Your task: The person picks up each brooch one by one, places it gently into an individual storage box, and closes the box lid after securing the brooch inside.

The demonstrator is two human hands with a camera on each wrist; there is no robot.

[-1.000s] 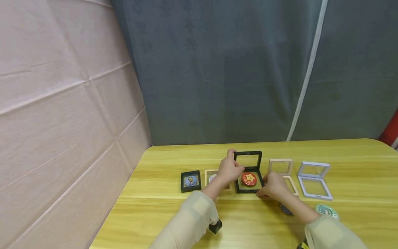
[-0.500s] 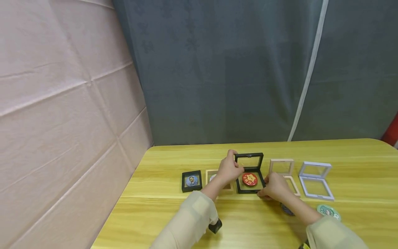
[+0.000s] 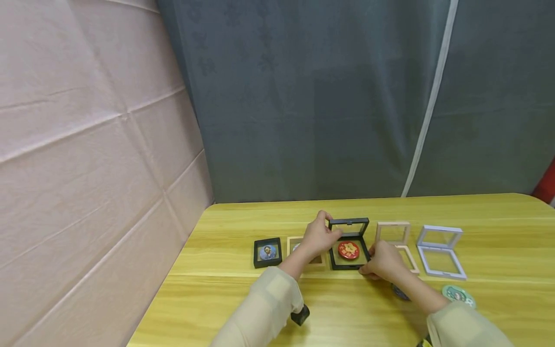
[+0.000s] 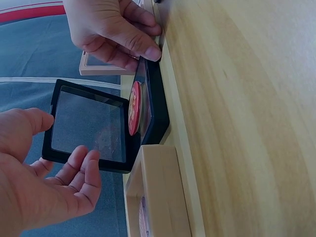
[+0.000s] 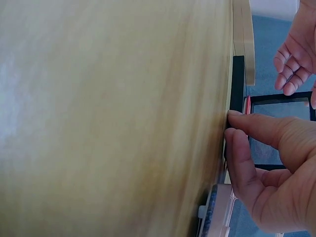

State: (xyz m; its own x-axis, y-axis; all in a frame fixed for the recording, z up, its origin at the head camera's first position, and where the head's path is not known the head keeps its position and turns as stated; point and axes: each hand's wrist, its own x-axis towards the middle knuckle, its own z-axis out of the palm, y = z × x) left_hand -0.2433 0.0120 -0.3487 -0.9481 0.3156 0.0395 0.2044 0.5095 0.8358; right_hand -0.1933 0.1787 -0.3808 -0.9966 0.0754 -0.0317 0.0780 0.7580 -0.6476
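Head view: one red badge (image 3: 349, 250), which lay face up inside the black case (image 3: 344, 267), between a tan case (image 3: 318, 266) and a tan frame (image 3: 392, 223), the black lid (image 4: 86, 123) tilted up at the far side. Left hand (image 3: 318, 236), thumb and fingers gripped the lid near its free left corner; right hand (image 3: 383, 261), thumb and fingertips pinched the case's near right corner. Handling, in my judgement: it called for firm hold on that corner against sliding, even lid movement, and the badge centred, clear of the rim.
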